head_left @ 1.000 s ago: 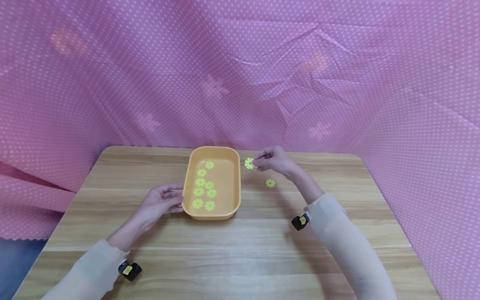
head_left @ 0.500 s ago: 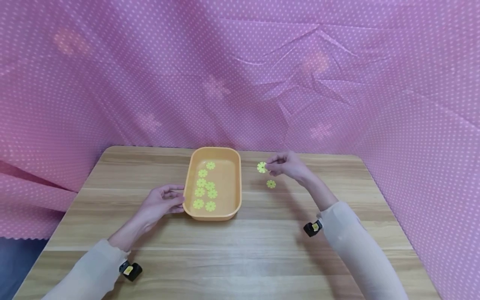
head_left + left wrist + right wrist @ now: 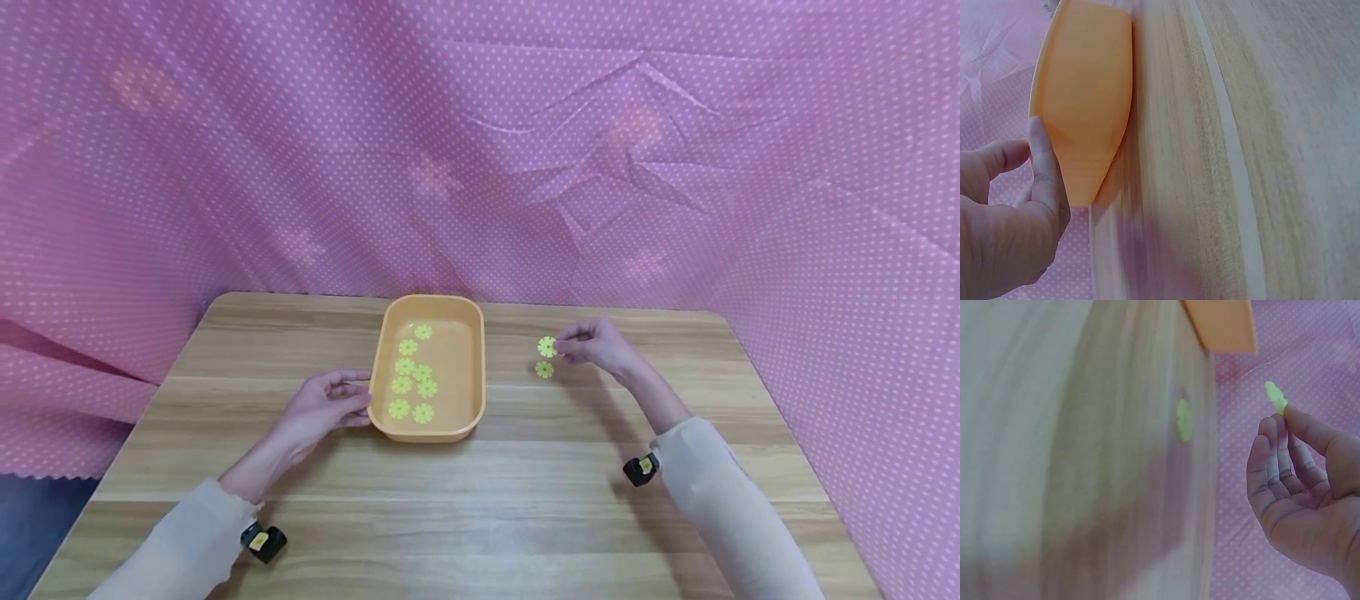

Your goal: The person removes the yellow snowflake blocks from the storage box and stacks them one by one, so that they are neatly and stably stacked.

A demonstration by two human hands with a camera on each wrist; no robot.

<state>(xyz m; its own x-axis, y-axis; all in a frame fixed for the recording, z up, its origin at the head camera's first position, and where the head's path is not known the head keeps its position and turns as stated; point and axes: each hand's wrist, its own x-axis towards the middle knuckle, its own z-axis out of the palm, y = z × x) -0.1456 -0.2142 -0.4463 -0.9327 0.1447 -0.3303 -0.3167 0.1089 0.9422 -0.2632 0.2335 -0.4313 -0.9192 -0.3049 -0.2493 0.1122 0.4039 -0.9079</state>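
Right hand (image 3: 602, 347) pinches yellow-green flower disc (image 3: 545, 347), loose disc (image 3: 544, 369) at 6 o'clock. Left hand (image 3: 318, 407) grips orange tray (image 3: 456, 358), 9 o'clock. Probable step: placing disc; next likely calls for lowering, release.

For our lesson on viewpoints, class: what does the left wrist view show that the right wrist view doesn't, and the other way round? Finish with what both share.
Only the left wrist view: the left hand, its fingers at the rim of the tray.
Only the right wrist view: the held disc, the loose disc lying on the table and, in clear sight, the right hand pinching the held disc.
Both: part of the tray, the table and the dotted cloth.
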